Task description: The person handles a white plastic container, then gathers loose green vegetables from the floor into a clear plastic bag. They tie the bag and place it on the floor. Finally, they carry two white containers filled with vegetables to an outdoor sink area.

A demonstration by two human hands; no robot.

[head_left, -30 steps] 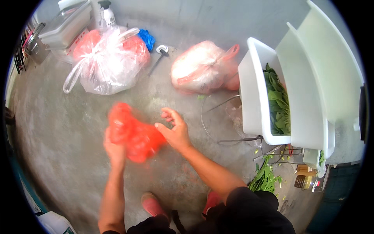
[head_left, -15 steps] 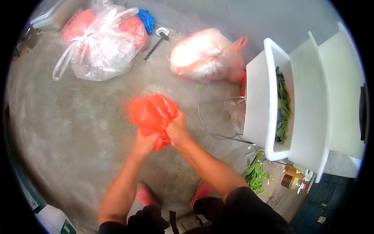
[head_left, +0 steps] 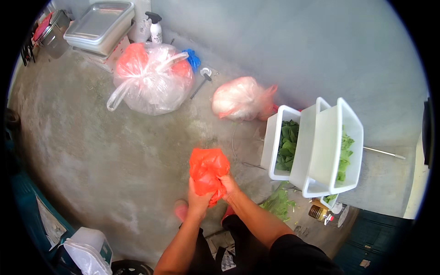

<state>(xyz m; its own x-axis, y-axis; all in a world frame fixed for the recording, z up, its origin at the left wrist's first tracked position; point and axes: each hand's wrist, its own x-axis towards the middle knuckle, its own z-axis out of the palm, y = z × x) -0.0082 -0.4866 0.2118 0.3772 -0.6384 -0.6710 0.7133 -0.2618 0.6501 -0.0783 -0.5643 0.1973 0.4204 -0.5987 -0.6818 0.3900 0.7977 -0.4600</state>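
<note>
Both of my hands grip a crumpled red plastic bag (head_left: 208, 167) in front of me, above the concrete floor. My left hand (head_left: 199, 201) closes on its lower left part. At its lower right, my right hand (head_left: 230, 186) is wrapped round the plastic. The upper part of the bag bulges out beyond my fingers, and a loose end hangs between my hands. Whether the bag contains anything is hidden by the plastic.
A large tied clear bag (head_left: 153, 89) holding red bags lies far left, near a pale tied bag (head_left: 240, 98). White tubs with leafy greens (head_left: 286, 146) stand at right, loose greens (head_left: 278, 204) below them. A white spray bottle (head_left: 156, 28) stands by the wall.
My view has shifted, bringing the spray bottle, lidded box and more of the tubs into sight. The red bag has changed shape slightly, and both hands still hold it.
</note>
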